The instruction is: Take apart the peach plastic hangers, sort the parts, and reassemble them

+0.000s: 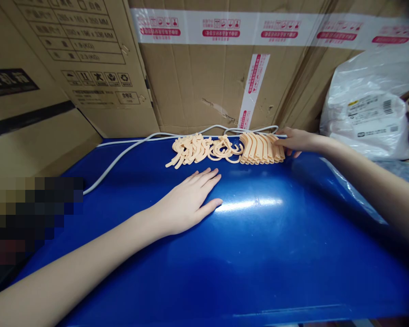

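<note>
My left hand [191, 202] lies palm down on the blue tabletop [259, 263], fingers stretched out and holding nothing. Just beyond its fingertips are three groups of beige plastic parts that look like clothes-hanger pieces. A loose pile of curved arms [191, 149] is on the left, and C-shaped hooks [221, 149] lie in the middle. On the right, hollow-ended arms [259, 149] stand side by side in a neat row. At the right end of that row, my right hand [295, 140] has its fingers closed around the outermost arm; its fingertips are partly hidden.
Cardboard boxes [197, 86] wall off the back and left. A white cable [122, 159] runs along the rear edge. Plastic-wrapped packages [371, 118] crowd the right side. A pixelated dark patch [37, 218] covers the left edge.
</note>
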